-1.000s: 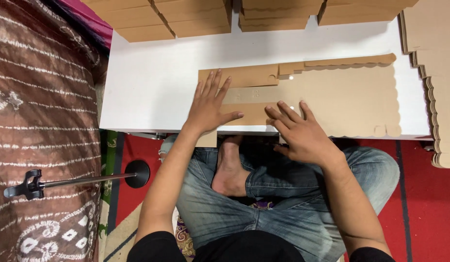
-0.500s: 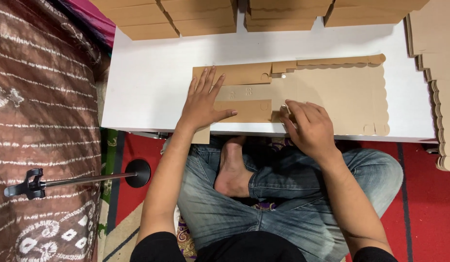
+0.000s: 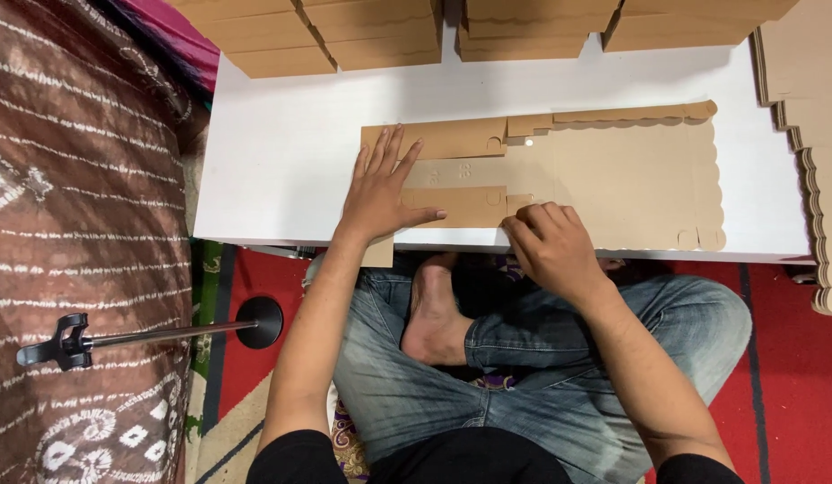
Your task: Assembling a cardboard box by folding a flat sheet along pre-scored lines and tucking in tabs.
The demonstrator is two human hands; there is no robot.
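The flat die-cut cardboard blank point(image 3: 613, 179) lies on the white counter point(image 3: 281, 161). The left hand point(image 3: 380, 193) presses flat, fingers spread, on its left end. The right hand point(image 3: 550, 246), fingers curled, pinches the folded flap point(image 3: 465, 206) at the near edge.

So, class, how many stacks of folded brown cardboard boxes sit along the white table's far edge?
4: far left, centre-left, centre-right, far right. More may lie beyond the frame.

folded cardboard boxes point(image 3: 380, 36) along the white table point(image 3: 281, 152) — red rug point(image 3: 784, 305), black stand point(image 3: 147, 333).

Black short sleeves, faded blue jeans, bare foot point(image 3: 431, 314), bare forearms; no rings or watch on hands.
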